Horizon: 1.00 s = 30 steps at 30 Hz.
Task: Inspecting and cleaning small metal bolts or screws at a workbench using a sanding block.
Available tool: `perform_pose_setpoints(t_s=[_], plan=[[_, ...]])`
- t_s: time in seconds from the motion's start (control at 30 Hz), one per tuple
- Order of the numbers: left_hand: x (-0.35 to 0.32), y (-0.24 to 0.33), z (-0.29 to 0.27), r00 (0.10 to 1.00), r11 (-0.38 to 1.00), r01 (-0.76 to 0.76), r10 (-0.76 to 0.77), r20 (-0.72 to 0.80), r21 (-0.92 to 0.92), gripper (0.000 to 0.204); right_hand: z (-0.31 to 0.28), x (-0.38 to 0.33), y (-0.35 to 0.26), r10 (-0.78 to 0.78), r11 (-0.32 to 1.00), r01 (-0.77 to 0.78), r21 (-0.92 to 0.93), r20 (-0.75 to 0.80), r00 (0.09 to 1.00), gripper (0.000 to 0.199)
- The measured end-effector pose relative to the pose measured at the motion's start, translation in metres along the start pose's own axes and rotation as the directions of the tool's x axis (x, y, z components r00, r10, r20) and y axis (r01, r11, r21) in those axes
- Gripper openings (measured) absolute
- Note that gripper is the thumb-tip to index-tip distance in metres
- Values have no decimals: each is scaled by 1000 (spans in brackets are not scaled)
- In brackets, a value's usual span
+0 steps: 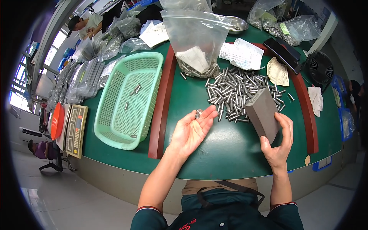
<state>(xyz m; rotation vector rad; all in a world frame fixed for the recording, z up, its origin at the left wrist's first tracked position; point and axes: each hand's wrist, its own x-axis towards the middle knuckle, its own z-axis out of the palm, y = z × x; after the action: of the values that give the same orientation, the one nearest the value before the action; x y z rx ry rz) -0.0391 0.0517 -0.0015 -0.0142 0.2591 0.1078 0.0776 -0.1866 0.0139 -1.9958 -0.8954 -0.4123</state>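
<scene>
My left hand (190,132) is turned palm up, with a couple of small shiny metal pins (198,114) held at the thumb and fingers, seen nearly end-on. In my right hand (280,142) is a grey-brown rectangular block (263,117), gripped between thumb and fingers and tilted. Just beyond both hands, a loose pile of metal pins (234,92) covers part of the green tabletop (214,157). The block hides the pile's near right edge.
A green plastic basket (100,115) with several pins stands left, beside a scale (75,130). Dark red rails (161,111) flank the work area. Behind the pile are a clear bag (195,34), papers (245,53), a phone (281,53) and a black fan (320,68). Other people are farther off.
</scene>
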Motion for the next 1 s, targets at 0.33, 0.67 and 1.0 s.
perform_pose_setpoints(t_s=[0.33, 0.67, 1.0], plan=[[-5, -15, 17, 984, 560, -166, 147, 100, 812, 17, -1, -1, 1, 9, 1000, -9, 3, 1, 1000, 63], [4, -40, 3, 757, -716, -480, -46, 652, 506, 15, 0, 1, 0, 6, 1000, -6, -6, -2, 1000, 63], [-6, -24, 9, 957, 274, -204, 258, 133, 940, 10, 0, 1, -1, -1, 1000, 1, 14, -13, 1000, 62]])
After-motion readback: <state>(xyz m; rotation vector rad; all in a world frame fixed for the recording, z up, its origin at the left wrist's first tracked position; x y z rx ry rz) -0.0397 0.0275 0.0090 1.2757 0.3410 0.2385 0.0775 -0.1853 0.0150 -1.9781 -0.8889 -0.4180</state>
